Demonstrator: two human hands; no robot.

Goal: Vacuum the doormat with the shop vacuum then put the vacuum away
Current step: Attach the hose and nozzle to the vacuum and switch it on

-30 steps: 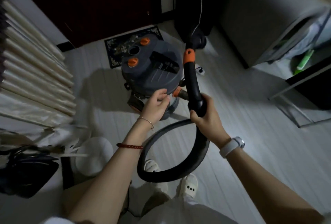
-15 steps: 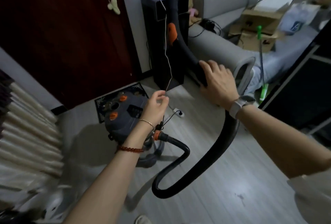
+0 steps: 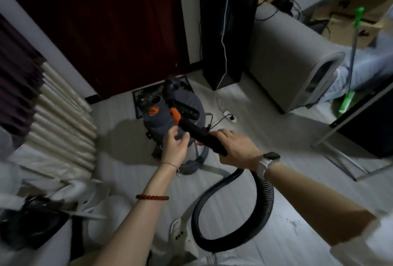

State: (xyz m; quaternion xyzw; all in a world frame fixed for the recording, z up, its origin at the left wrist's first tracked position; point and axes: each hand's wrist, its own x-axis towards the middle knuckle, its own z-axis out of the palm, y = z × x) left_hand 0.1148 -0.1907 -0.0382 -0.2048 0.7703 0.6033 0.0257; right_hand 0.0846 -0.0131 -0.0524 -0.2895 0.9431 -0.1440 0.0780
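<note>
The right hand grips the hose wand; the left hand hangs loosely open beside it. The doormat, at twelve o'clock behind the shop vacuum, looks not yet vacuumed.

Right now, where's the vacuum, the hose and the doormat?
vacuum (image 3: 161, 117), head view, grey top of the drum.
hose (image 3: 263, 202), head view, ribbed right side of the loop.
doormat (image 3: 138, 101), head view, left part by the door.

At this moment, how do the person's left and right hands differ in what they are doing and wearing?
The right hand grips the black vacuum wand; the left hand holds nothing, fingers relaxed beside the wand. The right wrist carries a white-strapped watch; the left arm wears a thin chain bracelet and a red bead bracelet. Both are raised in front of the grey shop vacuum.
</note>
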